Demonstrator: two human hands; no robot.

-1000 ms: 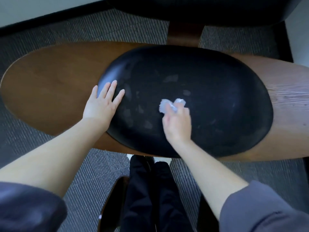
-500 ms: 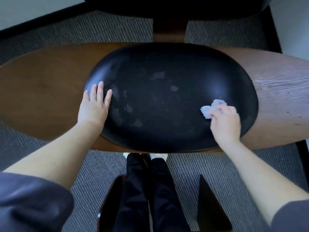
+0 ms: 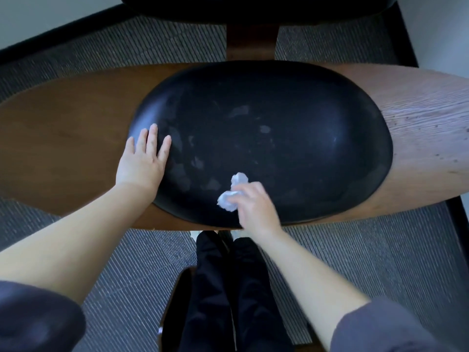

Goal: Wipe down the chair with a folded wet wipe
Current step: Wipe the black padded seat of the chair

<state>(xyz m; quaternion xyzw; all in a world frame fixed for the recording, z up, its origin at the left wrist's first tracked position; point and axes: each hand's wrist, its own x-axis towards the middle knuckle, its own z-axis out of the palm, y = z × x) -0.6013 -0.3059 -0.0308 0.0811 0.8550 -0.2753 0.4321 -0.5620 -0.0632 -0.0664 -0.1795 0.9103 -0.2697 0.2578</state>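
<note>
Black oval leather cushion [image 3: 291, 135] set in the wide brown wooden chair seat [image 3: 76, 148], lengthwise left to right. Crumpled pale wet wipe [image 3: 226, 202] near the cushion's front edge, left of centre; shifted there from the right side 0.5 s ago. Gripped in the curled fingers of the right hand [image 3: 256, 207], pressed to the leather. Left hand [image 3: 142, 166] flat, fingers straight, on the cushion's left rim as before.

Indoor room, an office or a lounge by my reading; I cannot tell which. What I see for it: grey ribbed carpet [image 3: 127, 54], black skirting [image 3: 50, 36] below a plain pale wall [image 3: 38, 11], and a chair [image 3: 279, 123] with wood shell and black padded seat.
</note>
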